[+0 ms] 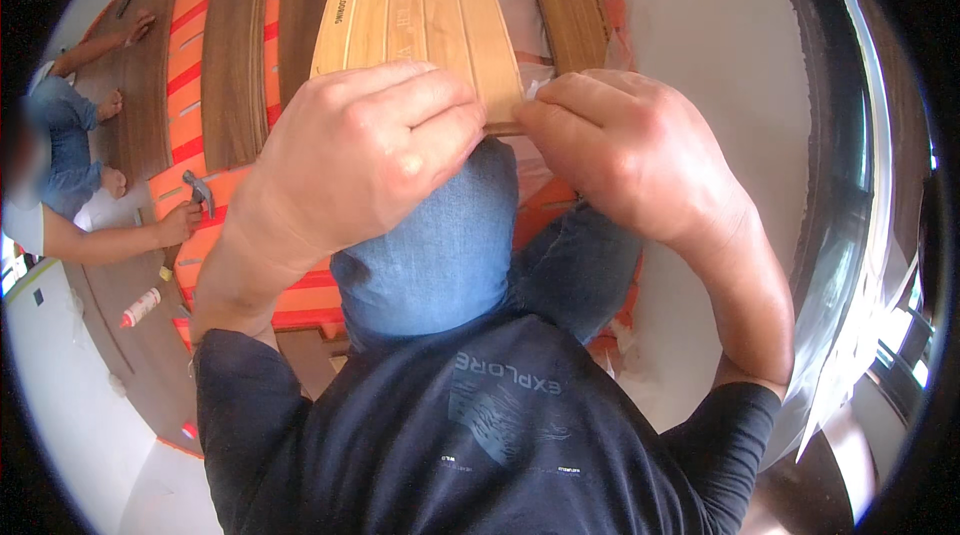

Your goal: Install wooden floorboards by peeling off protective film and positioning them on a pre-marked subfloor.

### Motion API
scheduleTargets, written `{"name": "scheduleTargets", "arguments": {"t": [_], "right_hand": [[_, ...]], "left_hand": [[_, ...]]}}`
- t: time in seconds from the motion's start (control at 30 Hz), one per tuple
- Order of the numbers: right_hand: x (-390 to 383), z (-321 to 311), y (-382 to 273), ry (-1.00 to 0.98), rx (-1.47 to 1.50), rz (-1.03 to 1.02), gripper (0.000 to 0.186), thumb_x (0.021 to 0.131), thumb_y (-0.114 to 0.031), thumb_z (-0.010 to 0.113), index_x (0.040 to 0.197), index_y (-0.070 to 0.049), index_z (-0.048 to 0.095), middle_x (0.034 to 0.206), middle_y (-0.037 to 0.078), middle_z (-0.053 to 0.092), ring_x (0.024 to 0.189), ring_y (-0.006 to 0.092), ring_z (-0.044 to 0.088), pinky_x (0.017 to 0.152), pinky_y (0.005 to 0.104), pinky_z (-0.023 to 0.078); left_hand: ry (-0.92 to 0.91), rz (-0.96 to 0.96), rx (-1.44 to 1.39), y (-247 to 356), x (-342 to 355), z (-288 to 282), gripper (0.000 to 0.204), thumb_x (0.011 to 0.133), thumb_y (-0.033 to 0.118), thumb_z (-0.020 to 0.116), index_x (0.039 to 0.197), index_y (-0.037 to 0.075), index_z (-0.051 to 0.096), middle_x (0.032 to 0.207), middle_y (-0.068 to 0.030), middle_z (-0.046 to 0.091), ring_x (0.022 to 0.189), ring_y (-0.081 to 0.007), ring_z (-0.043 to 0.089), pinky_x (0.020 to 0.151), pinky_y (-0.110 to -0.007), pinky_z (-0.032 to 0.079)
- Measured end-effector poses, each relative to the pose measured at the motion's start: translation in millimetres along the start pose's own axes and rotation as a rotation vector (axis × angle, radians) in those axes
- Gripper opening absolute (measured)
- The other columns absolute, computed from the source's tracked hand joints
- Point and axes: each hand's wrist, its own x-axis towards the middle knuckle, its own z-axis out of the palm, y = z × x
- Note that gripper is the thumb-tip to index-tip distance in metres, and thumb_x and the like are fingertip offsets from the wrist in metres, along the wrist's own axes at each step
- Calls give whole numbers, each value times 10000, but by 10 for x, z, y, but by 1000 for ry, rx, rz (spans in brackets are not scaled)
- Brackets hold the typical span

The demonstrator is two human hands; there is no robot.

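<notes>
A long flooring plank [430,20], pale and grooved on the side facing me, stretches away with its near end by my raised knee [430,255]. My left hand [375,150] is closed over the near left part of that plank, thumb hidden. At the plank's near right corner, my right hand [635,150] is pinched closed, its fingertips against or right beside the edge. A small white scrap [535,90] shows by those fingertips; what they grip is hidden.
Brown planks [235,65] lie over orange underlay with red strips [185,85]. Another plank [565,5] lies beyond my right hand, near a pale wall [720,55]. On the left, a barefoot co-worker holds a hammer [200,193]; a white bottle [141,307] lies nearby.
</notes>
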Motion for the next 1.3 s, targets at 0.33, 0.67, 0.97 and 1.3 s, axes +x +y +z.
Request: {"name": "scheduleTargets", "arguments": {"t": [0.33,0.67,0.97,1.3], "right_hand": [[82,44,-81,18,-157,-111,99,769,-174,629,786,-76,623,764,76,583,753,276,687,716,391,590],[63,88,102,30,263,32,144,818,-16,737,945,-21,670,893,114,642,805,316,668,715,395,553],[140,159,-16,100,419,138,130,845,-34,766,967,-11,725,945,125,653,828,313,674,721,373,548],[202,151,-99,49,96,82,183,796,-25,726,965,-7,656,916,129,596,883,317,651,776,403,545]], "left_hand": [[-31,5,53,-10,-26,-21,210,738,55,787,929,44,701,952,-79,708,852,-268,719,734,-373,598],[-27,-51,75,-2,-29,18,132,804,140,758,872,81,661,852,-72,654,752,-272,677,651,-387,561],[8,-50,88,-11,-50,23,151,801,142,757,854,86,628,826,-76,611,732,-274,656,625,-402,542],[38,-29,100,-25,-47,50,206,729,76,753,872,55,607,862,-92,613,758,-288,656,651,-404,550]]}}
